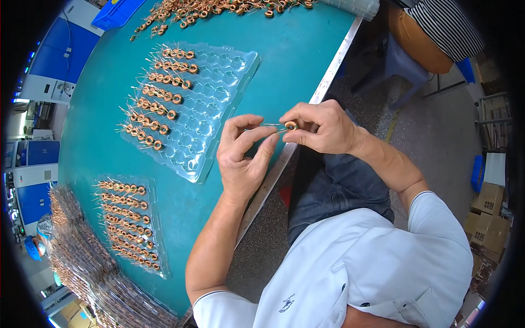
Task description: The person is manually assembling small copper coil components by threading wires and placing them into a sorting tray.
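Observation:
Over the table's near edge, my right hand pinches a small copper-wound toroidal coil between thumb and forefinger. Thin wire leads stick out of the coil toward the left. The thumb and forefinger of my left hand close on these leads; its other fingers are bent. To the left of my hands lies a clear plastic tray with round pockets. Several rows of similar coils fill its left part, leads pointing left, and its right-hand pockets hold none.
A second clear tray with rows of coils lies at the lower left, beside tall stacks of filled trays. Loose coils are heaped at the table's far end, near a blue bin. Another person sits at the upper right.

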Demonstrator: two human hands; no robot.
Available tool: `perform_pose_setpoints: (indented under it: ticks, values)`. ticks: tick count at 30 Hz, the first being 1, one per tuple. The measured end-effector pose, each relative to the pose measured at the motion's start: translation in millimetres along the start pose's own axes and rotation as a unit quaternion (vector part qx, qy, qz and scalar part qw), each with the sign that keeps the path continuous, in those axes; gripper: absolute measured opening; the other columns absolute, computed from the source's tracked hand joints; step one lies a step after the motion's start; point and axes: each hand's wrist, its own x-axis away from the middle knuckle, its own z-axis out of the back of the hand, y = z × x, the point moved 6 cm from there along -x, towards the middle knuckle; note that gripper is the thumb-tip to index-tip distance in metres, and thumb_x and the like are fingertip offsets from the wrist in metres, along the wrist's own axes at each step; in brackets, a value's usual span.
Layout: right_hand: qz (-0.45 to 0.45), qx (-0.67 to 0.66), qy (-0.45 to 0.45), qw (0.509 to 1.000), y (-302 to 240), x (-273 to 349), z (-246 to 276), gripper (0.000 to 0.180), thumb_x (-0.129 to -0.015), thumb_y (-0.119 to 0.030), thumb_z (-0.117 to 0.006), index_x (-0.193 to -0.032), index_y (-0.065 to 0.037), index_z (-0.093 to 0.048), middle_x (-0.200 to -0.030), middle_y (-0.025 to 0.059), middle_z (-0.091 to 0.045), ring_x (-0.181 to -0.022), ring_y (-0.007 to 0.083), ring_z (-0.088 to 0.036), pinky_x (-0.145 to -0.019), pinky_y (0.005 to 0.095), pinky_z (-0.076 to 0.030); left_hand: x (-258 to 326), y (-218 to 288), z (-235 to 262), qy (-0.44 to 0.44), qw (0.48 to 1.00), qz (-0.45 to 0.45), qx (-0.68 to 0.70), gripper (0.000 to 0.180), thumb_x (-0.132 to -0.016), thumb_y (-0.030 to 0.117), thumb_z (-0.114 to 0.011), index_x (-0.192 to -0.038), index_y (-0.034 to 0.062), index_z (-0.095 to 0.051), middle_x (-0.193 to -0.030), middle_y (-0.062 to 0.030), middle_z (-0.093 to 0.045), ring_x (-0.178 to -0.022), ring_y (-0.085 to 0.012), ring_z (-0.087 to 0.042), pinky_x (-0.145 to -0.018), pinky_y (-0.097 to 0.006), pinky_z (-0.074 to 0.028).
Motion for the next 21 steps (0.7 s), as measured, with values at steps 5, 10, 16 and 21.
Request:
perform_pose_setpoints:
  ticks: [5,10,16,21]
  values:
    - [-0.004,0.006,-0.027,1.0,-1.9,-0.5,-5.4,0.027,-0.081,-0.014,-0.079,-0.1,0.001,-0.065,-0.073,0.0065,-0.067,-0.061,0.01,-0.065,-0.054,0.0231,-0.051,2.0,4.3,1.6,0.004,1.0,-0.009,-0.016,0.013,-0.078,0.001,-0.076,-0.09,0.0039,-0.072,-0.091,-0.0077,-0.063,-0.079,-0.0173,-0.062,-0.065,-0.028,-0.05]
    - [0.043,0.024,-0.01,0.999,-13.4,2.1,-10.1,0.026,-0.081,-0.013,-0.079,-0.099,-0.001,-0.065,-0.073,0.0067,-0.067,-0.06,0.0116,-0.066,-0.053,0.0234,-0.051,10.8,-13.9,4.3,0.01,0.981,0.167,0.095,0.006,-0.087,0.004,-0.071,-0.086,-0.001,-0.069,-0.076,-0.0024,-0.058,-0.068,-0.0073,-0.054,-0.059,-0.023,-0.043]
    - [0.053,0.03,0.057,0.996,-13.1,3.9,-10.5,0.027,-0.081,-0.012,-0.079,-0.1,0.0,-0.064,-0.075,0.0066,-0.067,-0.061,0.0112,-0.066,-0.053,0.0229,-0.05,11.9,-20.3,3.5,0.006,0.97,0.193,0.145,0.009,-0.09,0.007,-0.07,-0.09,-0.0012,-0.068,-0.079,0.0003,-0.058,-0.069,-0.0056,-0.052,-0.062,-0.021,-0.043]
    - [0.002,-0.049,0.188,0.981,0.7,8.3,-6.5,0.031,-0.081,-0.01,-0.079,-0.103,-0.001,-0.061,-0.078,0.0063,-0.069,-0.066,0.0083,-0.066,-0.055,0.0197,-0.051,11.6,-23.8,3.8,0.056,0.948,0.221,0.22,0.021,-0.091,0.015,-0.07,-0.106,-0.0003,-0.065,-0.091,-0.0008,-0.062,-0.08,-0.0074,-0.057,-0.069,-0.022,-0.047]
